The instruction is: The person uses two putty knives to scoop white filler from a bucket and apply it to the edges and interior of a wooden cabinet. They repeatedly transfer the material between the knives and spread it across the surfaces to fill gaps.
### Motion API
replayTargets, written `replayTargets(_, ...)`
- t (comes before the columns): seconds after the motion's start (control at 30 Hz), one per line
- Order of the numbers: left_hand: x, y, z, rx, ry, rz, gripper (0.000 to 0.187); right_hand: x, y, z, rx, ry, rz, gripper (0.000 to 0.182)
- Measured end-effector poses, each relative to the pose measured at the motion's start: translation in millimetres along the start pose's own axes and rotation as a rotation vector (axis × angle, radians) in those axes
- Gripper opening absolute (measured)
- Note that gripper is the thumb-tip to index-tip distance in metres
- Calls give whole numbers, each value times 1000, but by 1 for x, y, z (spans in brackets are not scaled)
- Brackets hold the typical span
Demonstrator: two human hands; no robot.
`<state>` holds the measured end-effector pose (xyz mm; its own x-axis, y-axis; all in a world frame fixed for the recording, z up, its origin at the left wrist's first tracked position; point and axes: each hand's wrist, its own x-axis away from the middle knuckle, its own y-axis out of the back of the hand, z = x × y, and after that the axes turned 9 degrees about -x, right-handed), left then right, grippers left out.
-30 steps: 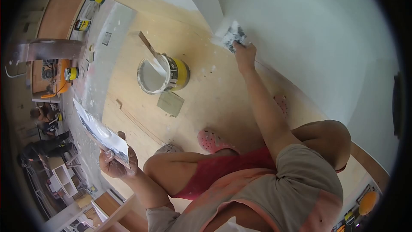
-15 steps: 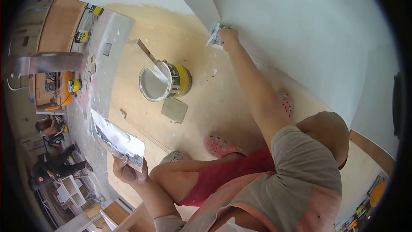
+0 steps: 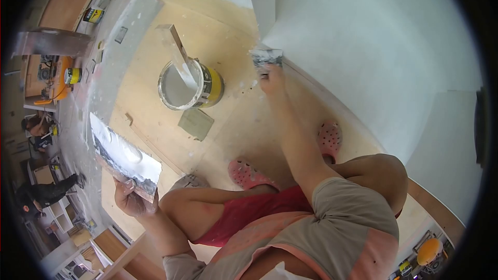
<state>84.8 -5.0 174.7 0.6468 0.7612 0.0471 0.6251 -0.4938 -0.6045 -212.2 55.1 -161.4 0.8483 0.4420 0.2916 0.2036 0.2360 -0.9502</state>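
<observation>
My left hand (image 3: pixel 134 197) is closed on the lower end of a wide plastering blade (image 3: pixel 106 140), which carries a mound of white filler (image 3: pixel 132 154). In my right hand (image 3: pixel 272 80) is a putty knife (image 3: pixel 267 58), its broad blade smeared with grey and white. That blade is close to the foot of the white wall (image 3: pixel 353 57); whether it touches cannot be made out. Between my hands stands an open bucket (image 3: pixel 211 88) of pale filler, with a wooden stick (image 3: pixel 179 52) leaning in it. A greenish square pad (image 3: pixel 196 124) lies beside the bucket.
Pink clogs (image 3: pixel 249 173) are on my feet on the plywood floor (image 3: pixel 233 124). Two other people are at the far left, one in dark clothes (image 3: pixel 54 192). Several small tins, an orange machine (image 3: pixel 63 78) and a wooden cabinet (image 3: pixel 111 246) stand around the left side.
My right hand has drawn the putty knife back from the wall corner, and its blade has turned. My left hand still holds the loaded blade. The whole view has shifted.
</observation>
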Motion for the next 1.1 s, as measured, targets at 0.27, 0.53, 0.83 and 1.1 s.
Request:
replayTargets(0.27,5,42,-6,26,62,-52,50,-9,-74,-20,-202,-53,-61,30)
replayTargets(0.53,-85,5,30,-332,369,114,68,77,-123,20,124,-211,-54,30)
replayTargets(0.83,-139,-20,100,-253,509,307,51,112,-59,44,353,-36,-450,16)
replayTargets(1.1,-147,8,130,-315,553,363,31,132,-171,94,1410,458,113,21)
